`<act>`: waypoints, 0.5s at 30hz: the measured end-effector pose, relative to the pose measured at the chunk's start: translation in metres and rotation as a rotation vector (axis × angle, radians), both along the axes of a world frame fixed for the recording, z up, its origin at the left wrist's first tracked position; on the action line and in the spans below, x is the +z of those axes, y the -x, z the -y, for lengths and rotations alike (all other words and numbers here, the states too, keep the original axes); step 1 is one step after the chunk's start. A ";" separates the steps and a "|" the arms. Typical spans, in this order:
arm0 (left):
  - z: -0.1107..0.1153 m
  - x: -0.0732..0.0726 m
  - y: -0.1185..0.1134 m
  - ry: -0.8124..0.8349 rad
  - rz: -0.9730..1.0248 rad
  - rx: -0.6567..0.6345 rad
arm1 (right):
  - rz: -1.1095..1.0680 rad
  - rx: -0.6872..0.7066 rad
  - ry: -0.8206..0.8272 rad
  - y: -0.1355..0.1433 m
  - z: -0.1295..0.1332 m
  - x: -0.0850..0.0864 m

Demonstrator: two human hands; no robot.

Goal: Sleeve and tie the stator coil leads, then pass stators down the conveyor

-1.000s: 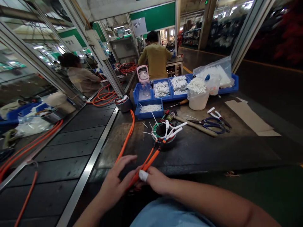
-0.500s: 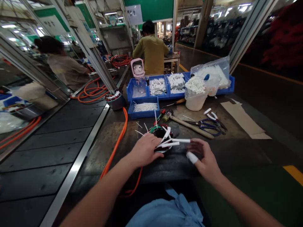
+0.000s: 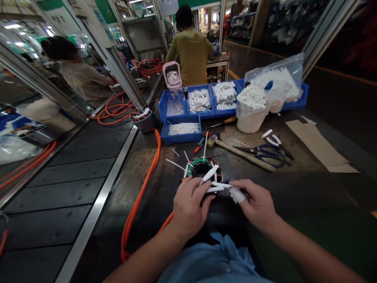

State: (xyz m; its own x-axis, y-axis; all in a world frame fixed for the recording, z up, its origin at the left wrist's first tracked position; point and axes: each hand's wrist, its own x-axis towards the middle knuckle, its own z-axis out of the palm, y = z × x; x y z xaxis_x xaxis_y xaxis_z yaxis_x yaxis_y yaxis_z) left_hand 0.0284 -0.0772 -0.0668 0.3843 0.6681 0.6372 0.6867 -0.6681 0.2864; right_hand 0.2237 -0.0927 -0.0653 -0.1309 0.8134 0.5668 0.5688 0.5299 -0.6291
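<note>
A ring-shaped part (image 3: 203, 163) with green and red pieces on its rim lies on the dark worktop, several thin white sticks and thicker white sleeves poking out of it. My left hand (image 3: 193, 202) is at its near left side, fingers bent and closed around the base of a white sleeve (image 3: 210, 174). To the right, my right hand (image 3: 253, 196) pinches the end of another white sleeve (image 3: 220, 184) between its wrapped thumb and fingers. A white covering (image 3: 236, 194) is on that thumb. The fingers hide part of the ring's near edge.
Blue bins (image 3: 200, 103) of white pieces stand behind, with a blue tray (image 3: 181, 138) of sticks before them. A mallet (image 3: 244, 155), scissors (image 3: 269, 154) and cardboard (image 3: 319, 147) lie right. Orange cables (image 3: 141, 184) run left. Two people sit beyond.
My left hand has moved right and nearer to me, over the ring's near side. My right hand has moved slightly in toward the ring and closed on the sleeve. The view has shifted a little.
</note>
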 end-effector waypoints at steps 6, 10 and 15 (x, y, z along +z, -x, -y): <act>-0.002 0.003 -0.001 0.052 0.071 -0.010 | 0.422 0.284 -0.221 -0.010 -0.019 0.024; -0.002 0.005 -0.001 0.074 0.075 -0.005 | 0.730 0.467 -0.266 -0.020 -0.039 0.046; -0.004 0.009 -0.001 0.095 0.029 0.002 | 0.693 0.585 0.014 -0.023 -0.066 0.059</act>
State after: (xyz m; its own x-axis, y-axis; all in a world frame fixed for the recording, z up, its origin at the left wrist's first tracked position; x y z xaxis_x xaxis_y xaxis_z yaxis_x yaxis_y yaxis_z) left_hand 0.0294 -0.0736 -0.0581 0.3651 0.7266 0.5820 0.6783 -0.6358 0.3683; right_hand 0.2466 -0.0263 -0.0061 -0.8333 0.5161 0.1980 0.4647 0.8480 -0.2547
